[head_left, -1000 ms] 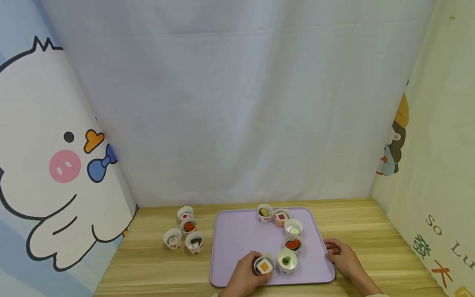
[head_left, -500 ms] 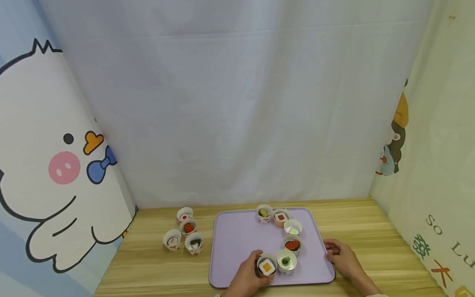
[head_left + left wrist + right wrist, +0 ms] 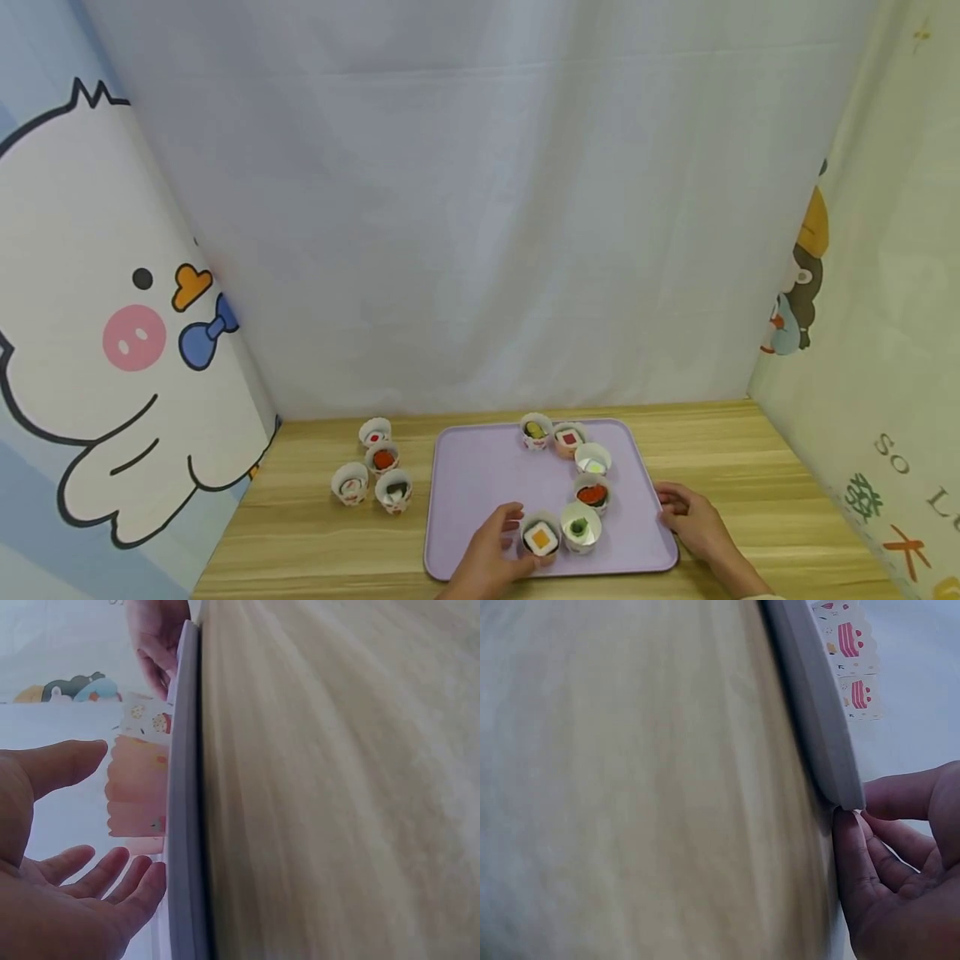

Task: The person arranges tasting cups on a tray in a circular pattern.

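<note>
My left hand (image 3: 487, 557) is beside a peach paper cup (image 3: 138, 787) at the front of the lilac tray (image 3: 472, 475). In that cup sits a square sushi piece (image 3: 541, 539), white with a yellow-orange centre. The left wrist view shows my thumb and fingers spread around the cup, with a gap on the thumb side. Just right of it stands a white cup with a green-topped piece (image 3: 579, 527). My right hand (image 3: 693, 521) pinches the tray's right rim (image 3: 821, 712), thumb and fingertips at its edge.
Farther back on the tray, several cups curve away, including one with red roe sushi (image 3: 592, 495) and one with a yellow-topped piece (image 3: 535, 430). Left of the tray, several filled cups (image 3: 393, 491) cluster on the wooden table (image 3: 300, 550). A white curtain (image 3: 480, 250) hangs behind.
My left hand has moved the peach cup slightly right, up against the green-topped one, and its fingers have since loosened from it. The right hand stays at the tray rim.
</note>
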